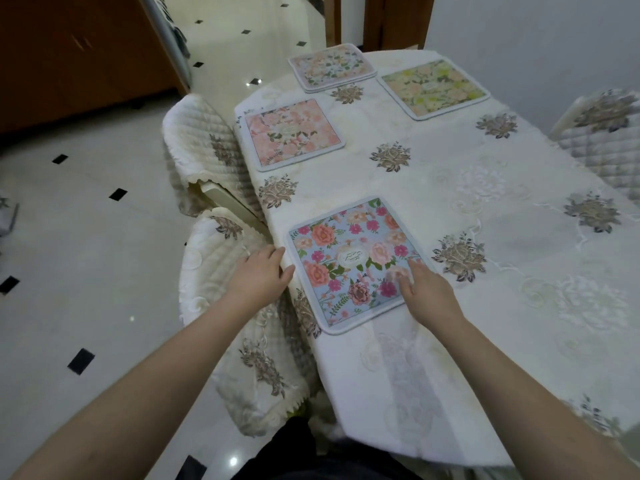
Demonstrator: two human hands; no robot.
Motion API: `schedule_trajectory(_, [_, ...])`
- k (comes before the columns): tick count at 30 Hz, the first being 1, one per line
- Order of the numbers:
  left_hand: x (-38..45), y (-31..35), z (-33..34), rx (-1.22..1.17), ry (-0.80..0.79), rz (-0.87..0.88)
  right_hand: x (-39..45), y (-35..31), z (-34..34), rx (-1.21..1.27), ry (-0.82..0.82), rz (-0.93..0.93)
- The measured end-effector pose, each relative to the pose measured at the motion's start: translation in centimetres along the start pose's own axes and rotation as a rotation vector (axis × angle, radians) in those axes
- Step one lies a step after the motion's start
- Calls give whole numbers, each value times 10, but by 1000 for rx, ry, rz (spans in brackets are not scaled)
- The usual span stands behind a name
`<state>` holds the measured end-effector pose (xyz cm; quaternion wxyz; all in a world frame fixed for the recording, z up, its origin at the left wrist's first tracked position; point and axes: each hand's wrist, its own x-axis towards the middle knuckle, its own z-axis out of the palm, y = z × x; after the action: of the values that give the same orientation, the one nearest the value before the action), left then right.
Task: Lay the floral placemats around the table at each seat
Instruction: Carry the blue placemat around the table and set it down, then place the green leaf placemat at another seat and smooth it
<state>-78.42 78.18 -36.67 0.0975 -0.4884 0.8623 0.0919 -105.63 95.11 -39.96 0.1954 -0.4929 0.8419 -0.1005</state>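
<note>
A blue floral placemat lies flat near the table's left edge, closest to me. My right hand rests on its near right corner with fingers straight. My left hand touches the table's edge just left of the mat, fingers relaxed. Farther along the left side lies a pink floral placemat. A yellow floral placemat sits at the far right. A small stack of pale floral placemats rests at the far end.
The table wears a cream embroidered cloth. Two quilted chairs stand at its left side, one farther and one near my left arm. Another chair stands at the right. Tiled floor spreads out to the left.
</note>
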Motion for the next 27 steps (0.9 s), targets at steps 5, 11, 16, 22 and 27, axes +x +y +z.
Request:
schedule_trajectory(5, [-43, -6, -28, 25, 72, -2, -19, -46, -15, 56, 7, -89])
schedule_trajectory(11, [-106, -36, -52, -25, 36, -15, -45, -92, -15, -100, 35, -219])
schedule_trajectory(16, [-155, -71, -49, -63, 92, -66, -78, -138, -9, -181, 29, -267])
schedule_trajectory(22, [-211, -144, -26, -156, 109, -95, -119, -218, 15, -204, 8, -359])
schedule_trajectory(27, [-276, -210, -12, -247, 113, -172, -154, -297, 45, -220, 29, -438])
